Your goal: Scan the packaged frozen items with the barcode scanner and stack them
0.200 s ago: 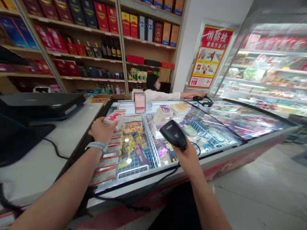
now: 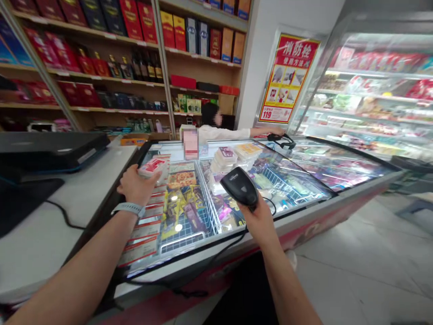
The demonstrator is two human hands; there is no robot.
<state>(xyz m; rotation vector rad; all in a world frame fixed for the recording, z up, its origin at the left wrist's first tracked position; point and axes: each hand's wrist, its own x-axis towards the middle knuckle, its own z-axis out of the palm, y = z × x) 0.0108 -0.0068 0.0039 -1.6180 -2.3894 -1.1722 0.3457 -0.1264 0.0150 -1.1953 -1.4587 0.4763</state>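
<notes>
My left hand (image 2: 137,183), with a pale watch band at the wrist, holds a small clear pack with a red and white label (image 2: 153,166) above the left end of the glass freezer top. My right hand (image 2: 257,220) is wrapped round the handle of a black handheld scanner (image 2: 241,187), its head pointing up and left over the glass. Beyond the scanner, stacked clear packs with purple labels (image 2: 225,155) and yellow labels (image 2: 248,150) stand on the freezer top. Price cards (image 2: 144,241) lie along its left side.
A white counter (image 2: 91,180) with a black device (image 2: 50,151) borders the freezer on the left. Behind it, a person in a white sleeve (image 2: 226,133) reaches toward a black handle-like object (image 2: 282,141). A scanner cable (image 2: 226,248) hangs over the freezer's front edge.
The whole view has shifted slightly, so most things appear further left. Both hands keep hold of the same objects.
</notes>
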